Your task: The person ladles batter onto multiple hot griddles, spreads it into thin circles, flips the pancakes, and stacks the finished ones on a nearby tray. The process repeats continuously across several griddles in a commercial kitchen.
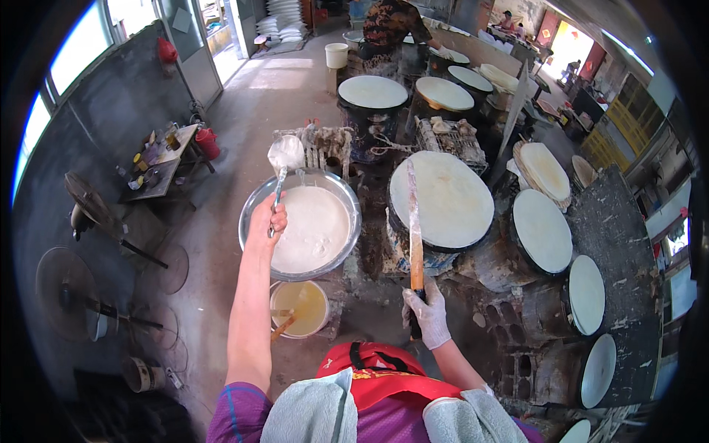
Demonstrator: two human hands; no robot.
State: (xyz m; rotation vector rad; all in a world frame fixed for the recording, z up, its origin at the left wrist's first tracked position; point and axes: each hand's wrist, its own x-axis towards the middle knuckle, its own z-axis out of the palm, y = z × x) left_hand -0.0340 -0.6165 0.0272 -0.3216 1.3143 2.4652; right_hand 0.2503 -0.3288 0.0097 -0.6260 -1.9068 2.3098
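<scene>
Bare and closed around a metal handle, my left hand (268, 219) holds a batter-coated ladle (286, 154) over the rim of a large metal basin (354, 221). Pale, creamy batter (313, 227) fills much of that basin. In a whitish glove, my right hand (429, 313) grips the dark handle of a long flat spatula (415, 238), its blade smeared with white. Beyond the glove, the blade overlaps a round griddle in this view; whether it touches is unclear. A thin pale pancake (448, 199) covers that griddle's top.
Below the basin stands a bucket of yellowish liquid (302, 307) with sticks in it. More round griddles (543, 230) curve along my right, others (372, 92) lie ahead. A co-worker (390, 27) bends over one. Pedestal fans (66, 293) and a small table (160, 166) stand left.
</scene>
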